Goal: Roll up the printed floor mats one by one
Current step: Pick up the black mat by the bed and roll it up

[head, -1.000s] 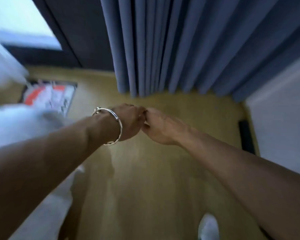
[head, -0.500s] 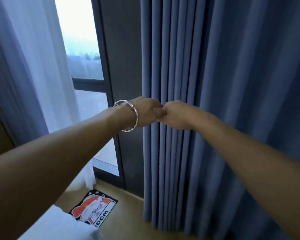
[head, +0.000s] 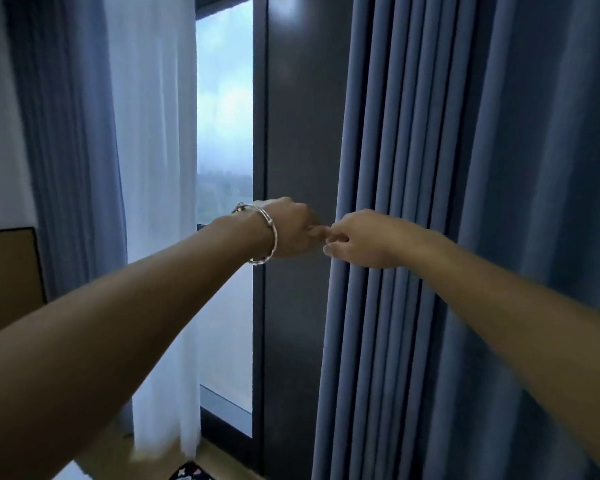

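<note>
Silver bangle [head: 269, 233], bare forearms

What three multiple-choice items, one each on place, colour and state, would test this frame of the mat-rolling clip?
1. Where does the printed mat show? A. at the bottom edge, below the window; B. over the left arm; C. on the wall.
2. What colour is the pleated curtain behind the right hand? A. red; B. blue; C. green.
3. How do the left hand and right hand stand? A. flat and apart; B. gripping the mat; C. curled, touching each other.
Key: 1 A, only a patterned corner peeks in at the bottom; 2 B, blue folds fill the right side; 3 C, curled fingers meet, nothing visibly held.
</note>
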Demonstrator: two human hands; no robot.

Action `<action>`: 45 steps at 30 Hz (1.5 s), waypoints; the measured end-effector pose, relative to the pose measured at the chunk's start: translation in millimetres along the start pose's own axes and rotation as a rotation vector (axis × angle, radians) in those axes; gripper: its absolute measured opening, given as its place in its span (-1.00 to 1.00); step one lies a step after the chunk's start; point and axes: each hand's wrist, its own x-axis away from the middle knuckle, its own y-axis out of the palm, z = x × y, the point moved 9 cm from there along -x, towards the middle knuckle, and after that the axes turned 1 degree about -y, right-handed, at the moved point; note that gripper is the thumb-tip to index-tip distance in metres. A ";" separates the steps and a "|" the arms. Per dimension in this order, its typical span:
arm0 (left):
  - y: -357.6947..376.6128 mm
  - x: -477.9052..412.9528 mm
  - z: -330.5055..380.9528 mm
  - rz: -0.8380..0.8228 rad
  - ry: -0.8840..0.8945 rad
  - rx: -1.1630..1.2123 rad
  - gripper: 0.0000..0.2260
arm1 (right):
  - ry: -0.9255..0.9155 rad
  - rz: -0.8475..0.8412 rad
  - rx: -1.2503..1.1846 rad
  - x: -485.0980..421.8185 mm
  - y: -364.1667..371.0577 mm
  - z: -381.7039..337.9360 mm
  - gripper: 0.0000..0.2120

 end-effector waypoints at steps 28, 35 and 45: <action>85.7 -47.9 -226.4 -0.136 -0.380 -0.063 -0.69 | -0.388 0.041 -0.089 -248.7 84.5 -111.3 -0.81; 131.9 -115.4 -247.3 -0.165 -0.532 -0.066 -0.65 | -0.509 0.014 -0.155 -319.4 109.4 -66.3 -0.76; 202.6 -100.1 -318.0 -0.329 -0.736 0.011 -0.60 | -0.742 -0.138 -0.225 -369.8 185.6 -124.1 -0.75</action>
